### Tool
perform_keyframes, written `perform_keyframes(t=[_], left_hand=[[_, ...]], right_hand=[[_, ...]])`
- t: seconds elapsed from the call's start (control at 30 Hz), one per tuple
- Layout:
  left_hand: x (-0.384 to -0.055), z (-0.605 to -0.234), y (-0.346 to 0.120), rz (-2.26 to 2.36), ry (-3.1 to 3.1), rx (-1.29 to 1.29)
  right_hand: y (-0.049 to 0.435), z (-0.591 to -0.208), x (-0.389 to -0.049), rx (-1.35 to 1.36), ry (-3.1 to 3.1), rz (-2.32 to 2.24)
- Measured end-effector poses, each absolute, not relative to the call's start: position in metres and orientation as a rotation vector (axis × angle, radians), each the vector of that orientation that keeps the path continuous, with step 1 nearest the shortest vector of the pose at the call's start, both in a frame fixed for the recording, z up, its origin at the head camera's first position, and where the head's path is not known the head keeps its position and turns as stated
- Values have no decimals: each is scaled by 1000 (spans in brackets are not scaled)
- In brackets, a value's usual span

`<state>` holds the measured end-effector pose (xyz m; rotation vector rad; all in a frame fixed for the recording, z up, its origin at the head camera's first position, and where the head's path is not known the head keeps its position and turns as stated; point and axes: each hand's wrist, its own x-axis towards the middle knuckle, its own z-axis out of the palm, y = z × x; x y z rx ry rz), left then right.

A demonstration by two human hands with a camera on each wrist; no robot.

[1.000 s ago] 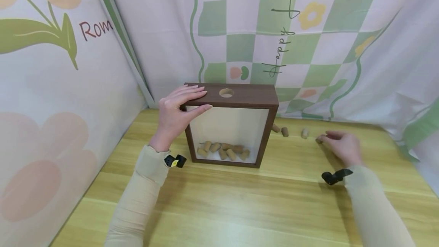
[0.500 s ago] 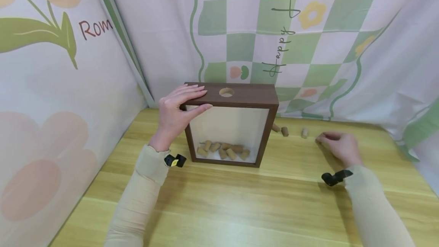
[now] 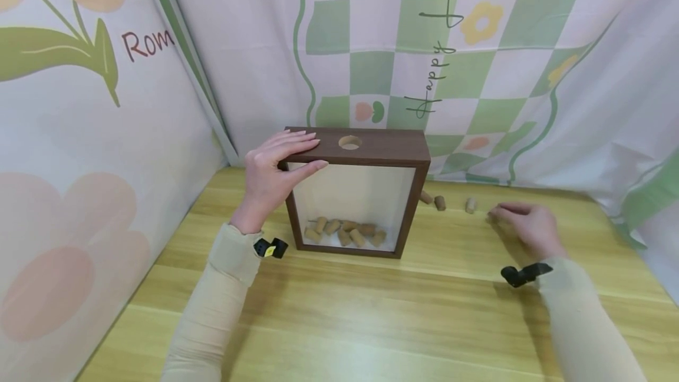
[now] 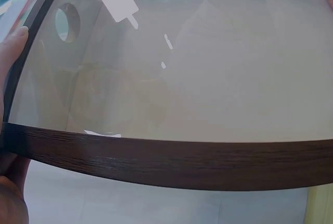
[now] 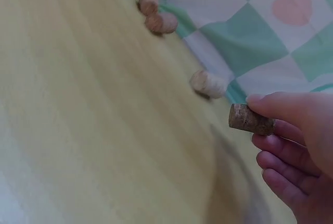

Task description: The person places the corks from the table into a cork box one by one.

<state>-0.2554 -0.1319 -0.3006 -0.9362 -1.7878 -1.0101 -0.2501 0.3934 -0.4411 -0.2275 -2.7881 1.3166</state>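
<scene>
Nearest, the left hand (image 3: 273,174) rested straight fingers on top of the framed box (image 3: 395,145), clear of the hole (image 3: 350,142), which seemed good bracing. Farther right, the right hand (image 3: 530,229) pinched a cork (image 5: 250,119) over the counter (image 3: 371,317); lightly gripping near one end seemed surest. Beyond lay three loose corks (image 5: 208,84).

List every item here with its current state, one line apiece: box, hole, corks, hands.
Box, upright on the table.
Top hole, uncovered.
Corks in the box, lying jumbled at the bottom.
Loose corks, three on the table.
Left hand, resting on the box, fingers on top.
Right hand, pinching the held cork.
Held cork, outside the box.
</scene>
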Motion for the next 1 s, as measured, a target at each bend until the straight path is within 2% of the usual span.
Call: perform_keyframes(t=[0.5, 1.0], left_hand=[[-257, -301, -133, -972, -1799, -941], [-257, -301, -133, -978, -1788, -942]], right_hand=[[364, -378, -250, -194, -2658, 1261], [298, -307, -235, -38, -2463, 1336]])
